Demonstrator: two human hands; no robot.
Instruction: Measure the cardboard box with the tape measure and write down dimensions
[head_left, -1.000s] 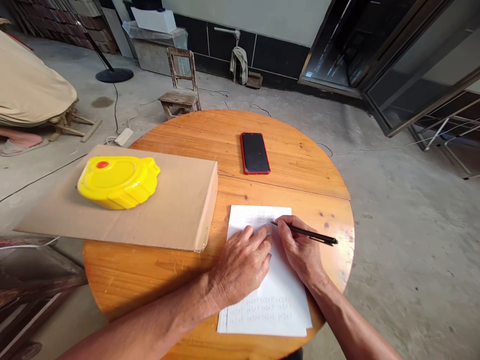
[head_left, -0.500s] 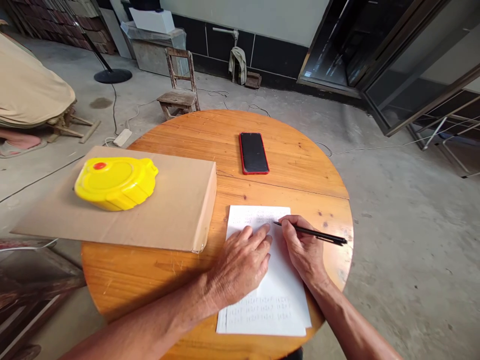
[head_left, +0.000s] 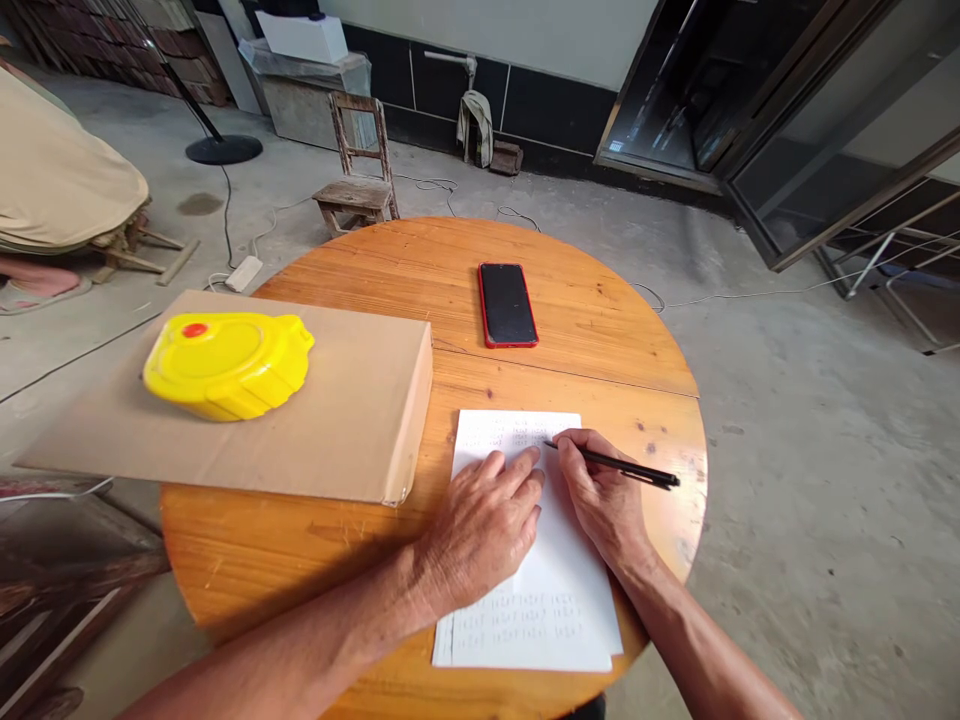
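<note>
Beside the paper (head_left: 551, 545) lies a cardboard box (head_left: 360, 405), phone (head_left: 508, 305) beyond, right fingers (head_left: 585, 438) gripping a pen (head_left: 630, 467), left fingers (head_left: 519, 471) loosely splayed.

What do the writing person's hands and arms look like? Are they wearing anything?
The left hand and right hand are bare: no gloves, and no rings or watch that I can see. No sleeves show on the left forearm or right forearm. The left hand's knuckles look bumpy.
</note>
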